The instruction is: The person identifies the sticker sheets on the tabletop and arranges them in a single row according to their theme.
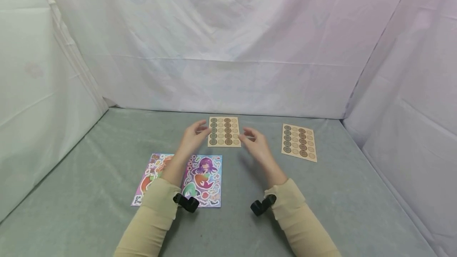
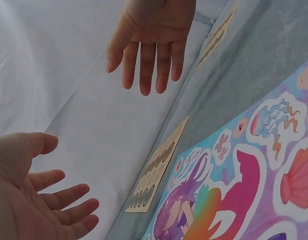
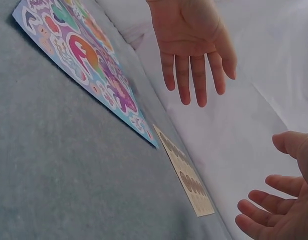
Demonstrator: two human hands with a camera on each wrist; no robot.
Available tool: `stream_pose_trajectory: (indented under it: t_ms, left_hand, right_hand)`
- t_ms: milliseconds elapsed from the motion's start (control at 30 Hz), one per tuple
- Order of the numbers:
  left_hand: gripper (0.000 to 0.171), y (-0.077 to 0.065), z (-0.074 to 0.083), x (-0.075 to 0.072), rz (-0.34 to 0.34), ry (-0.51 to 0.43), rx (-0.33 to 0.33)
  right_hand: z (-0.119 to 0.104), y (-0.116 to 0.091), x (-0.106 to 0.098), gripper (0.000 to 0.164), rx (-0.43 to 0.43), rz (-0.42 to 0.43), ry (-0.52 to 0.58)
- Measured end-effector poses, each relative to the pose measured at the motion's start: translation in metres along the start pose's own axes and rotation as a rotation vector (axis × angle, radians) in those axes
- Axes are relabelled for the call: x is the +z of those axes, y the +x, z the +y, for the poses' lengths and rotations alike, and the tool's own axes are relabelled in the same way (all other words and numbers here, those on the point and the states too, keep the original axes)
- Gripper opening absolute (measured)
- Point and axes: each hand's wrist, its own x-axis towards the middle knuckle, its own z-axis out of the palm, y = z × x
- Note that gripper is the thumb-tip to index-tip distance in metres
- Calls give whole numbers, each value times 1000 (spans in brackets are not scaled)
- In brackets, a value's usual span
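Head view: both hands are held raised over the grey surface (image 1: pixel 235 229), the left hand (image 1: pixel 192 136) and the right hand (image 1: pixel 256 144) facing each other at either side of the middle tan sheet (image 1: pixel 224 131). In the wrist views, the fingers of both are seen to be spread and loosely bent, and nothing is gripped. The middle tan sheet, printed with rows of dark and pale circles, is laid flat near the back of the surface and appears not to be touched. A second tan sheet (image 1: pixel 299 142) is set apart to the right, slightly turned; colourful mermaid sheets (image 1: pixel 205 181) are laid nearer and to the left, partly hidden by the left arm (image 1: pixel 153 213). The step in hand is judged to be either a reach or a release at the middle tan sheet; which one cannot be told. If it is to be lifted, the hands would need to be lowered and its thin edges pinched, gently, since it could be creased or pushed along instead.
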Motion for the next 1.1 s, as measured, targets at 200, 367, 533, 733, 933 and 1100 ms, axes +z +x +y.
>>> stream_pose_trajectory:
  t_ms: [200, 367, 533, 733, 933, 1100]
  left_hand:
    - [55, 7, -4, 4, -8, -26, -39]
    - [57, 12, -7, 8, -2, -49, -41]
    - [58, 18, -6, 13, 7, -78, -56]
    - [58, 21, -2, 17, 22, -92, -53]
    - [60, 26, -10, 21, 0, -114, -58]
    - [60, 27, -17, 25, -13, -137, -63]
  right_hand:
    - [2, 5, 4, 53, -11, 15, 12]
    - [7, 10, 8, 52, -14, 22, 22]
    - [11, 13, 12, 52, -15, 43, 36]
    - [13, 16, 17, 54, -15, 63, 41]
    - [16, 25, 20, 53, 11, 69, 43]
    - [20, 32, 21, 57, 11, 64, 48]
